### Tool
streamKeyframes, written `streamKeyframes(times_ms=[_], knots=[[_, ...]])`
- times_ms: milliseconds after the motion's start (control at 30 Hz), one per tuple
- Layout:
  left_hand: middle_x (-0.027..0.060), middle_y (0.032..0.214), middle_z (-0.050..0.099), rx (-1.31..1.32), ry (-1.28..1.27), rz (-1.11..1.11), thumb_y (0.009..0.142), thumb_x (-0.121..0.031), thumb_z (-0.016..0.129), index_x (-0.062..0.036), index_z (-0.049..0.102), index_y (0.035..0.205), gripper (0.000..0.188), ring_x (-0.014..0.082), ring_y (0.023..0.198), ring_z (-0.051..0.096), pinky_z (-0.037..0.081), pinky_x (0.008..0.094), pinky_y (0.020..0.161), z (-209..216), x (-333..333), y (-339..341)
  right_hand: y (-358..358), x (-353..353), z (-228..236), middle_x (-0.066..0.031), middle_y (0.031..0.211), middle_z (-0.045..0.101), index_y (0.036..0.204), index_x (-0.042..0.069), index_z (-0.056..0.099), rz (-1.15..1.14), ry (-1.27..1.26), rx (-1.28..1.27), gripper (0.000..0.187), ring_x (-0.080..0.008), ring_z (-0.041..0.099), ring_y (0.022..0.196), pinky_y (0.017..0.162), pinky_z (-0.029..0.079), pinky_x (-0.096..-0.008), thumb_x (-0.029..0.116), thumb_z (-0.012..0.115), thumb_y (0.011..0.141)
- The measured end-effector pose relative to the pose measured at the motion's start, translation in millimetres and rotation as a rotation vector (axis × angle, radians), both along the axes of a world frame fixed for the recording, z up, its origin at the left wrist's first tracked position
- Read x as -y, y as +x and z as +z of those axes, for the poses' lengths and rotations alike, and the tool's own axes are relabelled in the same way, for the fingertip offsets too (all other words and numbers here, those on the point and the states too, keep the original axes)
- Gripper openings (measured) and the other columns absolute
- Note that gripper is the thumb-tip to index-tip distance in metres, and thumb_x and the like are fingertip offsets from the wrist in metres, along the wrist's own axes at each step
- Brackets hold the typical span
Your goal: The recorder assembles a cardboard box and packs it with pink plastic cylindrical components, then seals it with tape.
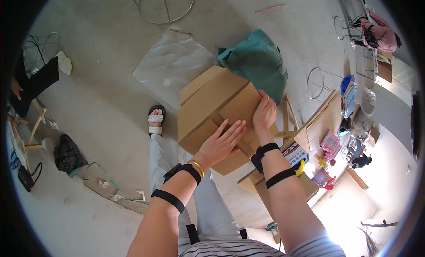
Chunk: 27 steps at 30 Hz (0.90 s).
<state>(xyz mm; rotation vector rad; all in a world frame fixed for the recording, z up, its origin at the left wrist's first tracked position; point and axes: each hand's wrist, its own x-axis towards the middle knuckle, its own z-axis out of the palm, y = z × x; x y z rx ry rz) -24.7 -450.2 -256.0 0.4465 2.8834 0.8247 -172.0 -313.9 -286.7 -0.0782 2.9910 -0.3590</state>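
A brown cardboard box (208,106) is in front of my legs, its top flaps partly folded over. My left hand (222,141) lies on a near flap with its fingers stretched out and pressed flat, holding nothing. At the box's right edge, my right hand (264,112) grips the side of a flap with bent fingers; its fingertips are partly hidden. Black straps circle both forearms, and a gold bangle (197,167) is on my left wrist.
A clear plastic sheet (170,64) and a green bag (256,57) lie on the floor beyond the box. A wooden table (325,113) with goods stands at right. At left are a seated person's leg (42,82) and a black bag (68,155).
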Motion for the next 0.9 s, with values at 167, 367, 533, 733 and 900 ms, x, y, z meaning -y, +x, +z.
streamKeyframes(times_ms=[167,367,533,733,900], knots=[[0.0063,0.153,0.032,-0.014,-0.005,-0.024,0.091,-0.050,0.049,-0.0035,0.042,0.140,0.068,0.0180,0.142,0.027,0.021,0.0437,0.117,0.0,-0.5,-1.6,-0.9,-1.5,-6.2,-0.0027,0.117,0.066,0.107,0.014,0.070,0.034,0.064,-0.188,0.039,-0.0246,0.056,0.111,0.101,0.037,-0.0399,0.025,0.034,0.100],[0.0075,0.153,0.031,-0.019,-0.034,-0.036,0.091,-0.050,0.048,-0.0024,0.041,0.141,0.069,0.0190,0.143,0.026,0.021,0.0445,0.117,0.3,-0.4,-1.0,-0.9,-1.3,-9.0,-0.0033,0.123,0.061,0.112,0.013,0.068,0.023,0.093,-0.208,0.038,-0.0249,0.051,0.117,0.103,0.034,-0.0414,0.027,0.035,0.100],[0.0086,0.154,0.029,-0.006,-0.020,-0.023,0.091,-0.049,0.048,-0.0018,0.040,0.141,0.070,0.0197,0.143,0.025,0.021,0.0444,0.117,-1.6,-0.5,3.0,2.8,-0.3,-9.4,-0.0045,0.122,0.060,0.113,0.014,0.068,0.025,0.049,-0.217,0.038,-0.0265,0.051,0.116,0.101,0.035,-0.0418,0.028,0.035,0.100],[0.0084,0.155,0.027,-0.011,-0.009,-0.018,0.090,-0.049,0.049,-0.0023,0.039,0.143,0.072,0.0194,0.144,0.023,0.018,0.0430,0.118,-0.6,-8.9,-1.4,-5.8,-17.1,-7.5,-0.0037,0.123,0.059,0.116,0.014,0.067,0.042,0.113,-0.218,0.039,-0.0264,0.052,0.115,0.100,0.036,-0.0422,0.029,0.034,0.101],[0.0078,0.155,0.026,-0.027,-0.013,-0.016,0.089,-0.050,0.049,-0.0021,0.036,0.144,0.074,0.0187,0.144,0.022,0.018,0.0423,0.119,-3.2,-2.6,3.2,-1.7,-10.2,-13.1,-0.0025,0.123,0.059,0.118,0.018,0.067,0.041,0.090,-0.183,0.043,-0.0255,0.051,0.117,0.101,0.035,-0.0417,0.034,0.031,0.101]])
